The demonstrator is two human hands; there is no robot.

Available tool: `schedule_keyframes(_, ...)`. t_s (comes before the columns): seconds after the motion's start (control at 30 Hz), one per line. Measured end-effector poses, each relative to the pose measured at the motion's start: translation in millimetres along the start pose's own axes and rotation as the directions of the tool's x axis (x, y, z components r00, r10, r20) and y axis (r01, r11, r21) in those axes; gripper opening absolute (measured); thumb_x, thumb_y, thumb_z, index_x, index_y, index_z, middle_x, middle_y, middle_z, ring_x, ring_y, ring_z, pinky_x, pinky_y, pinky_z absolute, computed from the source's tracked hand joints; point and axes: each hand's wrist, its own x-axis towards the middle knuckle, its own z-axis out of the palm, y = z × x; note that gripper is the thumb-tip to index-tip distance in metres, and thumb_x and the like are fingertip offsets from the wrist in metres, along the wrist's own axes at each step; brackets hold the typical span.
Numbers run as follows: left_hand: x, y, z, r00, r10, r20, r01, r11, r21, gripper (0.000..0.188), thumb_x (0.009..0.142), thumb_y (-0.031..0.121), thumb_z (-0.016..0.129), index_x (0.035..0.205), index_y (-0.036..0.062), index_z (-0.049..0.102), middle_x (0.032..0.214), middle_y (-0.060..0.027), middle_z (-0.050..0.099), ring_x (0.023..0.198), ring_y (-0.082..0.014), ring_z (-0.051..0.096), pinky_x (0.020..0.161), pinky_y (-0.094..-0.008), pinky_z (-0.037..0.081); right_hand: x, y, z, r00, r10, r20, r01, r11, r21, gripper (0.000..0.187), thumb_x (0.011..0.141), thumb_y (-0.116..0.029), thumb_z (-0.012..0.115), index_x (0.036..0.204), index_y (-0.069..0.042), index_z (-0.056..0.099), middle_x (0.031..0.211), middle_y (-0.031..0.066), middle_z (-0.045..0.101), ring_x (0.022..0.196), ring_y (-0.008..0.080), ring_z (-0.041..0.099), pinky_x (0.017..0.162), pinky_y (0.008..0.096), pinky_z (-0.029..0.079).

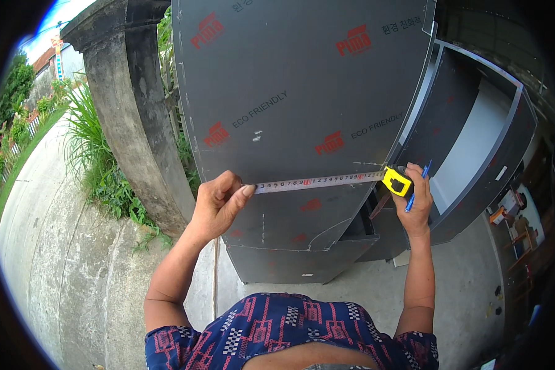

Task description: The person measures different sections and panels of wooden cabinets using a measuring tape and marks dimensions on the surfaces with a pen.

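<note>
A white tape-measure blade (333,180) is stretched across a large dark grey panel (277,148) in front of me. My left hand (221,200) pinches the blade's end between thumb and fingers. At the blade's other end, near the panel's right edge, my right hand (416,203) grips the yellow and black tape-measure case (396,182). A blue pen (408,202) is also tucked in the fingers of that hand. Red and black printing marks the panel's face, and a curved line (330,234) shows near its lower right.
A dark open-fronted cabinet (475,123) stands to the right. A weathered concrete pillar (129,117) rises close on the left, with tall grass (95,142) beside it. A concrete path (37,234) runs along the far left. Assorted items (518,213) lie at the far right.
</note>
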Motion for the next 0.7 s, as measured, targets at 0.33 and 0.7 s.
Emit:
schedule_keyframes(0.33, -3, 32, 117, 0.985, 0.050, 0.166, -0.027, 0.990, -0.140, 0.034, 0.092, 0.022, 0.064, 0.070, 0.0046, 0.046, 0.060, 0.0011, 0.045, 0.055, -0.0057, 0.038, 0.048, -0.0246, 0.033, -23, -36, -30, 0.987, -0.151, 0.053, 0.148, 0.987, 0.057, 0.061, 0.063, -0.005, 0.081, 0.116, -0.005, 0.051, 0.110, 0.0198, 0.060, 0.092, 0.0363, 0.065, 0.077, 0.0381, 0.056)
schedule_keyframes(0.7, -22, 64, 199, 0.955, 0.037, 0.295, 0.018, 0.983, -0.181, 0.030, 0.097, 0.023, 0.056, 0.076, 0.0025, 0.049, 0.064, -0.0014, 0.046, 0.059, -0.0077, 0.041, 0.052, -0.0266, 0.036, -45, -32, -75, 0.986, -0.077, 0.149, 0.036, 0.966, 0.256, 0.058, 0.060, -0.008, 0.081, 0.110, -0.002, 0.052, 0.099, 0.0204, 0.062, 0.082, 0.0347, 0.066, 0.072, 0.0378, 0.055)
